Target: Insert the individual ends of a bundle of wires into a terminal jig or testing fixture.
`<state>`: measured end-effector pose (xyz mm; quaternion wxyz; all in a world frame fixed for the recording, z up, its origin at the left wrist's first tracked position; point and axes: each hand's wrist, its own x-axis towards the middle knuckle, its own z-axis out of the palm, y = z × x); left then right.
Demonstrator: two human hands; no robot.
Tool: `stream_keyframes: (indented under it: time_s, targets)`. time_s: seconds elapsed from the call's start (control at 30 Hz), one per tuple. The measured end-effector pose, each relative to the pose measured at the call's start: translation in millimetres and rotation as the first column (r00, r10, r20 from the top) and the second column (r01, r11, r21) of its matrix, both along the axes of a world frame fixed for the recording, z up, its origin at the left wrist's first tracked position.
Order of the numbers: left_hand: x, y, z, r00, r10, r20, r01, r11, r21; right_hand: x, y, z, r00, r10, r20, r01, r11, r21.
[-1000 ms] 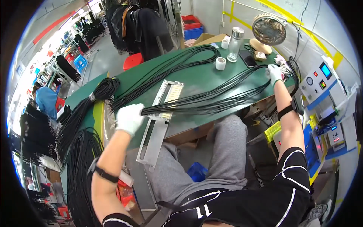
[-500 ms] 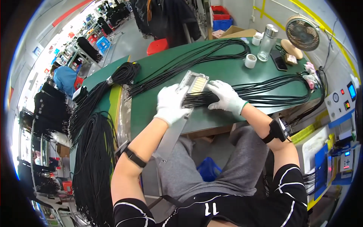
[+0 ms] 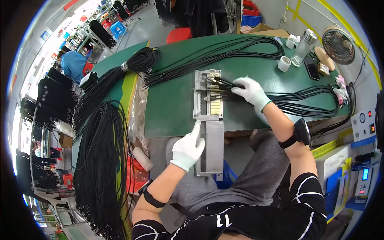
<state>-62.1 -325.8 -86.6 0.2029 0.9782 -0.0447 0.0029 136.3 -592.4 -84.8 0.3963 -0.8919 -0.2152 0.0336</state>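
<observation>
A metal fixture (image 3: 197, 105) with a row of yellow blocks lies on the green table, its long metal plate (image 3: 215, 146) reaching past the front edge over my lap. My left hand (image 3: 187, 150), in a white glove, is at the plate's upper left corner. Its index finger is stretched out and touches the metal near the fixture's lower end; it holds nothing. In my gloved right hand (image 3: 251, 94), fingers close round a bundle of black cables (image 3: 227, 83), whose ends lie over the fixture's upper part. A few cable ends (image 3: 216, 97) sit across its middle.
More black cables (image 3: 304, 96) loop to the right, others (image 3: 224, 56) lie behind. A tied bundle (image 3: 136, 60) and a hanging heap (image 3: 100, 160) are at left. A glass bottle (image 3: 303, 50), white roll (image 3: 284, 64), phone (image 3: 312, 70) and fan (image 3: 338, 45) stand back right.
The fixture now lies straight and in full view, its plate toward me. My left hand has drawn back to its lower end. My right hand has lifted the cables up and over the fixture.
</observation>
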Motion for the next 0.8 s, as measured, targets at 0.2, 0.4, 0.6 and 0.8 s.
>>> stream_keyframes:
  time_s: [0.2, 0.4, 0.6, 0.8]
  targets:
    - [11.3, 5.9, 16.2, 0.985, 0.066, 0.16, -0.012, 0.95, -0.313, -22.5, 11.2, 18.8, 0.873, 0.118, 0.473, -0.02, 0.978, -0.207]
    - [72.4, 14.2, -4.7, 0.883, 0.162, 0.442, 0.022, 0.924, -0.382, -18.4, 15.0, 6.1, 0.86, 0.203, 0.469, -0.052, 0.948, -0.315]
    - [92.8, 1.7, -17.9, 0.845, 0.167, 0.508, -0.003, 0.952, -0.307, -26.6, 17.4, 11.5, 0.857, 0.233, 0.459, -0.164, 0.969, -0.185]
    - [91.1, 1.6, -23.4, 0.845, 0.17, 0.506, 0.116, 0.867, -0.485, -27.0, 20.4, 15.4, 0.886, 0.212, 0.413, -0.186, 0.977, -0.102]
